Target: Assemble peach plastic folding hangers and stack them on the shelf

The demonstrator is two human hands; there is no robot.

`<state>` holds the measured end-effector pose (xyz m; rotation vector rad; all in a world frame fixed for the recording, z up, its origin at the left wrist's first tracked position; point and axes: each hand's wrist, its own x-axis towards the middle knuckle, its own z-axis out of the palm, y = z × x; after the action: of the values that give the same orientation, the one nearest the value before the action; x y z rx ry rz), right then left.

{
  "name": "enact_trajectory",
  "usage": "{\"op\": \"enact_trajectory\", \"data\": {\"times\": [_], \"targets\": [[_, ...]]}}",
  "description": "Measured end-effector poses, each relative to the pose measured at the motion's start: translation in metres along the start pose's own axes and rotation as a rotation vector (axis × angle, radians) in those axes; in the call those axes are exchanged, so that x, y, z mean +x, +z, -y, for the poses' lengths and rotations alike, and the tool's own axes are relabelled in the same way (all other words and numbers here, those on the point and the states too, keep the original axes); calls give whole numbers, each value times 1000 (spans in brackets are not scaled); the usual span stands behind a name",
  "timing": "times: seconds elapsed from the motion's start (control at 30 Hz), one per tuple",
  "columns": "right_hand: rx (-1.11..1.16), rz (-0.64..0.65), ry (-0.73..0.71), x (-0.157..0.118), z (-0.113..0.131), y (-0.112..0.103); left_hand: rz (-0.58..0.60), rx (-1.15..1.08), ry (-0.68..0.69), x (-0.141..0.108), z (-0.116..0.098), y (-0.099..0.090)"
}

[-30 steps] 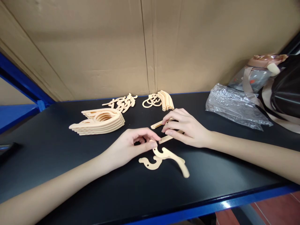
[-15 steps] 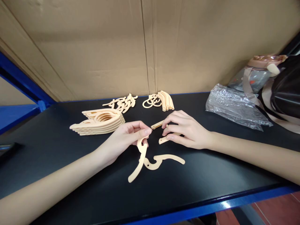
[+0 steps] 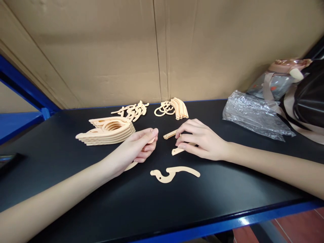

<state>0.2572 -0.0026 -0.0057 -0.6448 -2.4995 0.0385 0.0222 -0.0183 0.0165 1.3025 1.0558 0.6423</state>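
Observation:
My left hand [image 3: 143, 145] is closed on a beige plastic hanger piece [image 3: 131, 165], mostly hidden by the palm and fingers; its curved end shows below the hand. Over two beige hanger arms rests my right hand [image 3: 199, 140], its curved fingers apart. The upper arm [image 3: 169, 135] runs under the fingers, and the thumb touches the lower arm [image 3: 176, 151]. On the black table in front of both hands lies a beige hook-shaped piece joined to a curved arm [image 3: 184, 170]. A stack of beige folding hangers [image 3: 108, 136] sits beyond my left wrist.
At the back lie a pile of beige hooked pieces [image 3: 136, 110], several small hooks [image 3: 165, 108] and a bundle of curved arms [image 3: 179, 108]. Clear plastic wrap [image 3: 253, 114], a strapped bottle [image 3: 273, 81] and a black bag [image 3: 310, 94] stand right. Cardboard [image 3: 113, 50] walls the back.
My left hand has turned and drawn slightly left, carrying its hanger piece, whose arm swung from in front of the hand to beneath it. The right hand has stayed almost still.

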Motion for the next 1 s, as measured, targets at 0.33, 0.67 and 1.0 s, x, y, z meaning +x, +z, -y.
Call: {"op": "enact_trajectory", "data": {"times": [0.33, 0.67, 1.0], "targets": [[66, 36, 57, 1, -1, 1, -71, 494, 230, 8, 11, -11], [321, 115, 161, 2, -16, 5, 35, 1142, 597, -1, 12, -5], [512, 489, 172, 3, -27, -23, -17, 1134, 689, -3, 16, -11]]}}
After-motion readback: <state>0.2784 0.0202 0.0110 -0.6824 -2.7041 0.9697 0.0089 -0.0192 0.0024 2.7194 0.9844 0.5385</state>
